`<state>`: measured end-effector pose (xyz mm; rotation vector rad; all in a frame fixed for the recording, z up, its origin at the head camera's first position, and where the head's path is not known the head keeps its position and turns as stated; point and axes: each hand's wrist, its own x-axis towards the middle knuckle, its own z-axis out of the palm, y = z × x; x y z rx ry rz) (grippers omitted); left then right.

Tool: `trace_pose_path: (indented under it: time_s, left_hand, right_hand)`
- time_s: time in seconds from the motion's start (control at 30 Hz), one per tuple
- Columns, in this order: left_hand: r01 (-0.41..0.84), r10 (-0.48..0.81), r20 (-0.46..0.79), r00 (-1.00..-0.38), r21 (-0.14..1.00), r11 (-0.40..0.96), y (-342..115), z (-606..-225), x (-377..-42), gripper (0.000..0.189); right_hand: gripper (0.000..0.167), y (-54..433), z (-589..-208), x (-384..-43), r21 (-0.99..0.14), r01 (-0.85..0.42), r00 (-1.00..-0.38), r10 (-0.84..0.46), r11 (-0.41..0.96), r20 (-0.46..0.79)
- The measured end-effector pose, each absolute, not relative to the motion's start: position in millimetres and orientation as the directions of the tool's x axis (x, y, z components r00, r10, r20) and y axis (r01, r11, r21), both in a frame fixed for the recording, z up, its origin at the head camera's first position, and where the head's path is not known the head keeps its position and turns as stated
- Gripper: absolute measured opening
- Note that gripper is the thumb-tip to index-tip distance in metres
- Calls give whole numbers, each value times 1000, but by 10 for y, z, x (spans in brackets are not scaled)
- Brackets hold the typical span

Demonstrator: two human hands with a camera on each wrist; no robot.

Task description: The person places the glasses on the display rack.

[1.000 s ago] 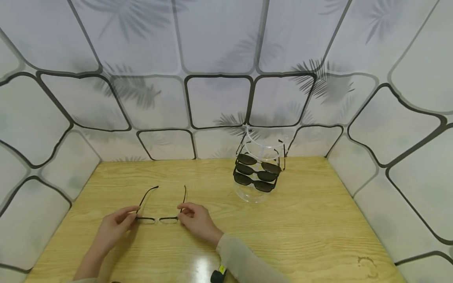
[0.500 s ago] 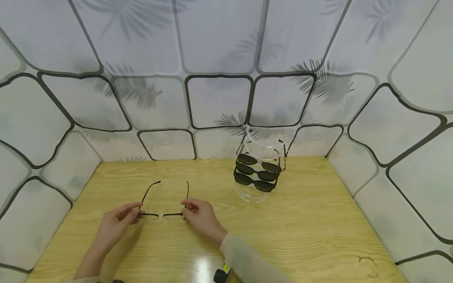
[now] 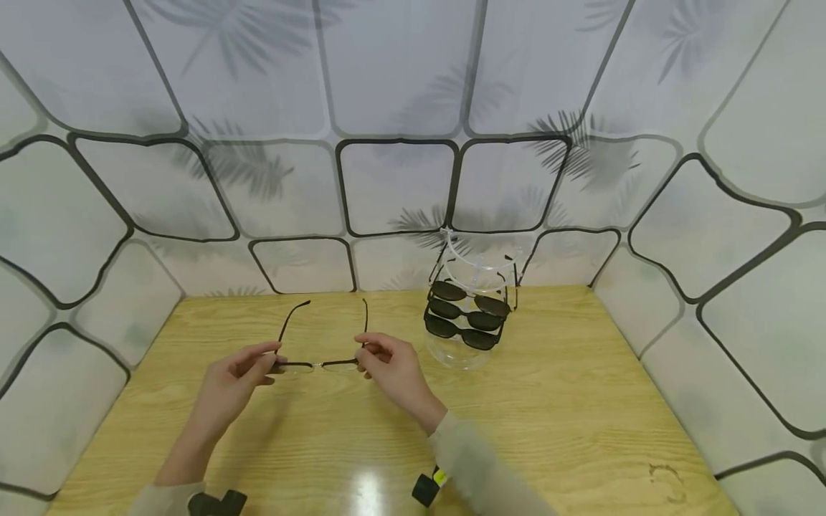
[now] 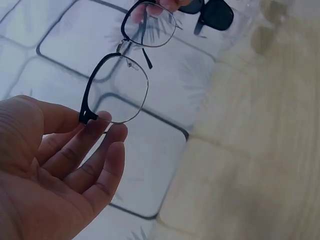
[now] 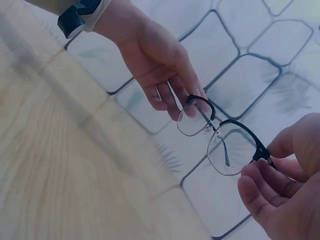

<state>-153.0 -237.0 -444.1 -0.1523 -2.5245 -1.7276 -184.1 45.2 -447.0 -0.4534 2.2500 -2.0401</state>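
Note:
A pair of eyeglasses [image 3: 340, 362] with black upper rims, thin metal lower rims and clear lenses is held up over the table. Its temples are unfolded and point away toward the back wall. My left hand [image 3: 232, 383] pinches the left hinge corner between thumb and fingers. At the opposite corner my right hand [image 3: 400, 373] pinches the frame the same way. In the left wrist view the near lens [image 4: 120, 90] shows beside my left fingers, and the right wrist view shows both hands at the two ends of the eyeglasses [image 5: 232, 147].
Right of the hands stands a clear display stand [image 3: 452, 355] bearing several dark sunglasses [image 3: 461, 313], stacked one above another. The wooden table [image 3: 548, 423] meets patterned walls [image 3: 400, 186] at the back and both sides. Small black cameras sit at both wrists.
Both hands have carried the eyeglasses up and to the right, away from the front of the table and closer to the display stand. The grip at both corners stays the same.

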Motion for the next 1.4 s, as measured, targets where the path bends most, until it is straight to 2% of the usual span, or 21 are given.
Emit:
trace_pose_path:
  time_s: [0.5,0.8,1.4]
  left_hand:
    - [218,84,203,-976,930,297,-1900,-3966,-1879,36]
    - [282,109,263,-959,929,238,-1619,-3773,-2085,33]
    - [387,153,370,-916,917,98,-905,-3445,-2423,28]
  right_hand:
    - [26,881,-4000,-1966,-942,-309,-949,-108,128,297]
    - [30,1166,-3749,-1954,-960,-259,-966,-48,104,256]
    - [29,1732,-3447,-2037,-958,-272,-949,138,89,282]
